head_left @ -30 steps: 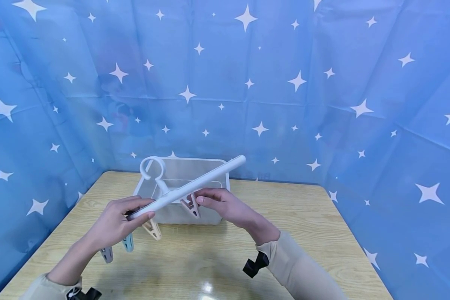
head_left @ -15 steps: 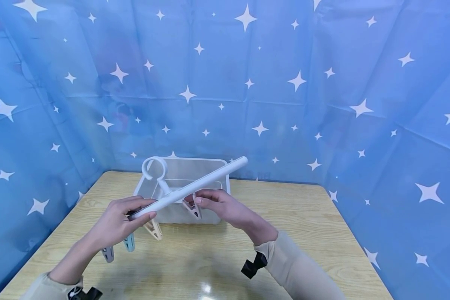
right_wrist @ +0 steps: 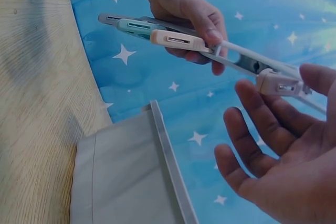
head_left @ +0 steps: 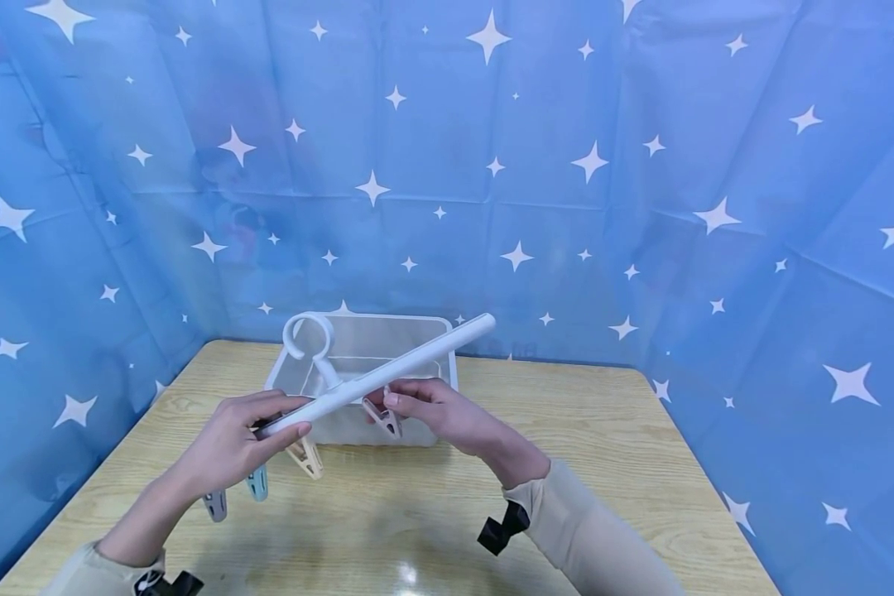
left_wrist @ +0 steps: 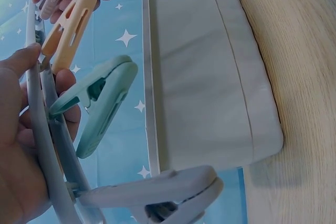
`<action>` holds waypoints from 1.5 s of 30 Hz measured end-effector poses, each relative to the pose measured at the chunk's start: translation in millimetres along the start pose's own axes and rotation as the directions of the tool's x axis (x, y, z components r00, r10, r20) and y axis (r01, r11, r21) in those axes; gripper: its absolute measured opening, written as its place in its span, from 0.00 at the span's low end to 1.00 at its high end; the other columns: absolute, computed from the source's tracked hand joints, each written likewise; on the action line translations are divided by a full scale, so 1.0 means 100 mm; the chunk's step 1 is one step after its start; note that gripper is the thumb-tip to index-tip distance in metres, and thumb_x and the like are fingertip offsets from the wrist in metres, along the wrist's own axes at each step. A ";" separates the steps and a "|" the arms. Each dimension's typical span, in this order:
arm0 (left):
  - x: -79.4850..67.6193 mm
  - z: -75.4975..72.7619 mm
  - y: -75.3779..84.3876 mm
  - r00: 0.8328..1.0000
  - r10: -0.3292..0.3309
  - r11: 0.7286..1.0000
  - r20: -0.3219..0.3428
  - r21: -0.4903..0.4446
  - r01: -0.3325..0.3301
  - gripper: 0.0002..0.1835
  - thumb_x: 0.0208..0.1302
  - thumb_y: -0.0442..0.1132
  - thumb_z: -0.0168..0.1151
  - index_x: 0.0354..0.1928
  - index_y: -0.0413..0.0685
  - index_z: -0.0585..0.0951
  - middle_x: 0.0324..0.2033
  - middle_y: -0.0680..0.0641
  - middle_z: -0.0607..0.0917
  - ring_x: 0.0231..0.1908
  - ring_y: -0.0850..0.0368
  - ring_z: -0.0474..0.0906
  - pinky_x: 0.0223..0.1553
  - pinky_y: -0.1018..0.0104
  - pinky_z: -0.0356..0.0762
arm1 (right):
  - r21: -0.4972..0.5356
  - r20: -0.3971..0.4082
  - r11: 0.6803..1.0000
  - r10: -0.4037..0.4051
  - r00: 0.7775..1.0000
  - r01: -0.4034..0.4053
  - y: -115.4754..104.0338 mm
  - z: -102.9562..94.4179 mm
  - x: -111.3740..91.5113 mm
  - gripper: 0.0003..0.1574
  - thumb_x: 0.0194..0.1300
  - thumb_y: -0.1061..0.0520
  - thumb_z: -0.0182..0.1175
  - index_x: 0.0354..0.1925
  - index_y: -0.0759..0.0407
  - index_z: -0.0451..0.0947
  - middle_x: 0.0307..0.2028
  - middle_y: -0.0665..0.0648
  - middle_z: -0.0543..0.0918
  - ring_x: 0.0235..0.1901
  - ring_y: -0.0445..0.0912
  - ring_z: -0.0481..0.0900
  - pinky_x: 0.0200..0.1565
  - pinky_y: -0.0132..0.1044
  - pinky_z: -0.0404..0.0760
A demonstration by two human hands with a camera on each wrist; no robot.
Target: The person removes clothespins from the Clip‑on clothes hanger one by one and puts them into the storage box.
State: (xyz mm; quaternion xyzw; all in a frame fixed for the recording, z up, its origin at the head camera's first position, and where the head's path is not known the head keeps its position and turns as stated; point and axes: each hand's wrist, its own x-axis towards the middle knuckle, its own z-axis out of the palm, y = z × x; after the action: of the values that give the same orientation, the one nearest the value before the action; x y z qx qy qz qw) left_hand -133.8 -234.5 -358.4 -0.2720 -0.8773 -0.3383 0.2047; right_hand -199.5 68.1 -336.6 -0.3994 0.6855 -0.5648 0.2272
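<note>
My left hand [head_left: 227,443] grips the lower left part of a white clip hanger [head_left: 402,364], which slants up to the right with its round hook upward. From its underside hang a peach clip [left_wrist: 72,31], a teal clip [left_wrist: 107,107] and a grey clip [left_wrist: 157,190], near the left hand. My right hand [head_left: 450,414] pinches a pale pink clip [right_wrist: 281,83] under the hanger's middle, thumb on one side and index finger on the other. Its other fingers are spread loosely in the right wrist view.
A white plastic bin [head_left: 417,432] stands on the wooden table [head_left: 566,430] behind the hanger, overlapped by it in the head view. A blue curtain [head_left: 447,124] with white stars encloses the back and sides.
The hanger has shifted slightly to the right. The pink clip has tilted further in the right hand's fingers, and the right wrist has moved slightly left. The left hand keeps its grip.
</note>
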 end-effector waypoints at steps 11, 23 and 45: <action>0.00 0.00 0.00 1.000 -0.001 1.000 0.004 -0.003 0.002 0.16 0.64 0.38 0.69 0.53 0.62 0.85 0.27 0.65 0.77 0.19 0.71 0.64 0.22 0.74 0.65 | 0.026 0.009 0.999 -0.024 1.000 0.023 0.02 0.01 0.02 0.27 0.80 0.47 0.47 0.64 0.63 0.73 0.54 0.72 0.80 0.56 0.59 0.77 0.61 0.43 0.73; 0.00 -0.01 0.02 1.000 0.009 1.000 -0.002 0.005 -0.009 0.17 0.63 0.38 0.70 0.52 0.63 0.85 0.27 0.65 0.77 0.20 0.72 0.64 0.22 0.75 0.64 | 0.166 0.007 0.986 0.005 1.000 -0.007 0.05 0.03 0.05 0.33 0.79 0.47 0.46 0.63 0.75 0.70 0.48 0.66 0.82 0.49 0.42 0.79 0.59 0.40 0.73; -0.01 -0.01 0.01 1.000 0.003 1.000 0.004 -0.013 -0.003 0.16 0.64 0.38 0.69 0.53 0.63 0.85 0.26 0.65 0.76 0.20 0.71 0.64 0.22 0.74 0.65 | 0.382 0.048 0.924 0.012 0.999 -0.030 0.07 0.03 0.05 0.32 0.76 0.46 0.52 0.62 0.71 0.71 0.47 0.48 0.83 0.43 0.41 0.79 0.54 0.36 0.75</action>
State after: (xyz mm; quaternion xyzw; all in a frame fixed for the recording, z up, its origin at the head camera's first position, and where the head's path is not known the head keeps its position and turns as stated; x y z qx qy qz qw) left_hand -132.4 -234.6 -357.8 -0.2752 -0.8752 -0.3429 0.2015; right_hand -202.2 62.0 -343.9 -0.3525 0.5611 -0.6762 0.3219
